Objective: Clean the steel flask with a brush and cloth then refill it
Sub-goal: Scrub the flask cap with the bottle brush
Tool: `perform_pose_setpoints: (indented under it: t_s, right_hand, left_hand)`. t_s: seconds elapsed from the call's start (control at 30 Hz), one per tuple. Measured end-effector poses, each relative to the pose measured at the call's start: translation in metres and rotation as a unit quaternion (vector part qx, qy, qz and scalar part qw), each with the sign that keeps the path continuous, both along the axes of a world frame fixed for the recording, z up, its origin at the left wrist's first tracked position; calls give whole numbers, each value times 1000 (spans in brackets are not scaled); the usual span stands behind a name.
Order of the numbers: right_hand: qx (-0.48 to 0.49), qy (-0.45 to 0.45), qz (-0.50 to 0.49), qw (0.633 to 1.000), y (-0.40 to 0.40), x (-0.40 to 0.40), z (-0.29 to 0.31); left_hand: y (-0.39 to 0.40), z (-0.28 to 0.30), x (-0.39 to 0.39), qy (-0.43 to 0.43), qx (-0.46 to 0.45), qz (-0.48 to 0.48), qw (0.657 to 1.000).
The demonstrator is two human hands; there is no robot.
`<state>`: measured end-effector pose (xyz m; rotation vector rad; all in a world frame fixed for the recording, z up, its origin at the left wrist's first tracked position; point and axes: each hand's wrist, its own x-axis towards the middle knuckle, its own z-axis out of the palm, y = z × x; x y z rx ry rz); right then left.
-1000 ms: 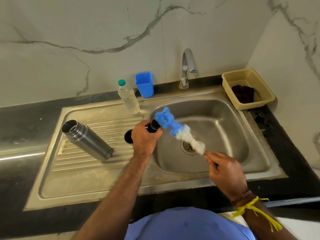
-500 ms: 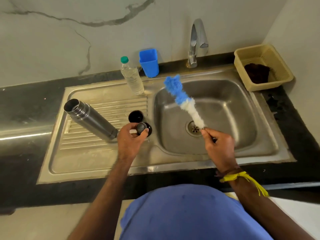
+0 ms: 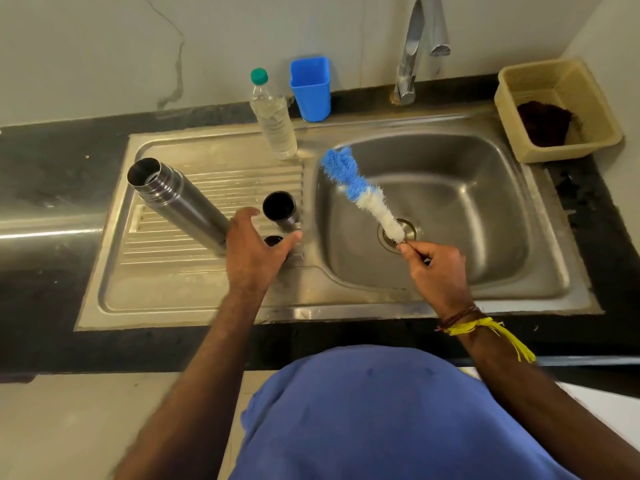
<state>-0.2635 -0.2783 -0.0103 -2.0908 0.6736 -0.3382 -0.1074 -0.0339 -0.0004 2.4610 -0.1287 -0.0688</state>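
The steel flask [image 3: 176, 199] lies uncapped on the sink's ribbed drainboard [image 3: 194, 271], its mouth pointing to the back left. Its black cup lid [image 3: 280, 211] stands by the flask's base, and a small black stopper [image 3: 273, 240] lies just in front, partly hidden by my fingers. My left hand [image 3: 254, 252] hovers over the stopper with fingers spread, holding nothing. My right hand [image 3: 434, 271] grips the handle of a blue-and-white bottle brush [image 3: 360, 192], which slants up to the left over the sink basin [image 3: 467, 209]. A dark cloth [image 3: 543, 123] lies in the beige basket.
A clear water bottle [image 3: 273, 119] with a green cap and a blue plastic cup [image 3: 310, 88] stand behind the drainboard. The tap [image 3: 415, 46] rises at the back of the basin. The beige basket [image 3: 588, 140] sits on the black counter at the right.
My left hand carried the stopper from the brush down to the drainboard, set it beside the cup lid and let go. The brush stayed raised over the basin.
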Motion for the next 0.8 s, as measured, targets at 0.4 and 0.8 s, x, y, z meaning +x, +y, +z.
perform_pose_setpoints:
  t_s: [0.4,0.8]
  right_hand:
    - [-26,-25,-6,999,-18,-31,7]
    - [121,159,47,979,-46,-20,49]
  left_hand:
    - [-69,5,59,-54,48,-157,985]
    - [-129,5,53,-158,78,-415,893]
